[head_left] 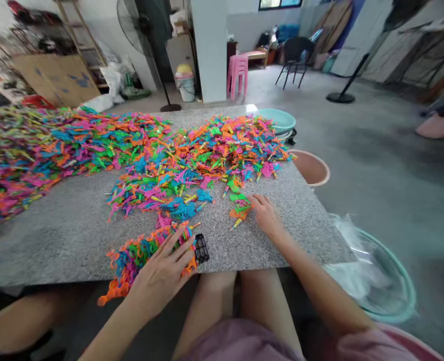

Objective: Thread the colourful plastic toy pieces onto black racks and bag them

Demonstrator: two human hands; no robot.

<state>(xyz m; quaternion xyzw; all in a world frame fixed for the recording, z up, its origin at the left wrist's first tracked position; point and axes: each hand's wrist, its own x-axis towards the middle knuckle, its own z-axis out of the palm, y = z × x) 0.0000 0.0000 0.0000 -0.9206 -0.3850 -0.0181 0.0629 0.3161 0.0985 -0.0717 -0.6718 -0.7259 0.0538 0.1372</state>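
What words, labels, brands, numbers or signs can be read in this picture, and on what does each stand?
None can be read.
Colourful plastic pieces: too small and blurred to show any lettering.
White bucket: too blurred to tell any print.
Cardboard panel: blue patches, no legible words.

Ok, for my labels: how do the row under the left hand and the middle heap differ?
The row is lined up; the heap is jumbled. The row is smaller; the heap spreads wider. The left hand covers part of the row, not the heap. Both mix orange, green, blue and pink.
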